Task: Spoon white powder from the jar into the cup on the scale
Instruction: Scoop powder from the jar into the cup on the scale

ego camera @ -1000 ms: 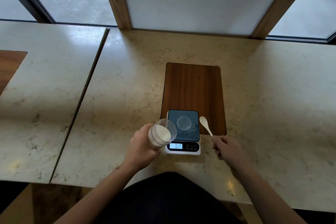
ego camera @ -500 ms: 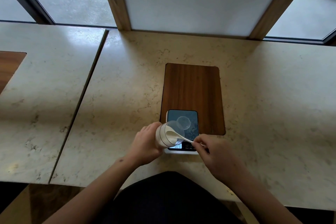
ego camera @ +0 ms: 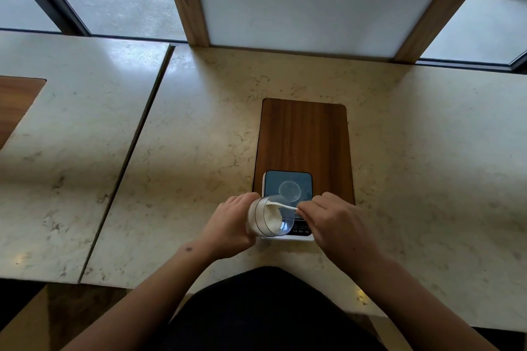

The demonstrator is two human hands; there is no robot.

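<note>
Head view, and the left hand (ego camera: 232, 226) is wrapped tight around the clear round jar of white powder (ego camera: 269, 216), tipping it on its side with the mouth facing three o'clock. The right hand (ego camera: 332, 221) is pinched closed on the handle of a small white spoon (ego camera: 285, 207), whose bowl reaches into the jar's mouth at nine o'clock from the fingers. Just past the jar, at twelve o'clock, sits the small clear cup (ego camera: 289, 191) on the dark platform of the white digital scale (ego camera: 288, 185); the jar overlaps the scale's near edge and hides part of its display. The scale stands on the near end of a rectangular dark wooden board (ego camera: 303, 137), on a pale marble counter (ego camera: 185, 151). Beyond, at twelve o'clock, a white panel (ego camera: 299, 0) framed in wood, with glass either side.
</note>
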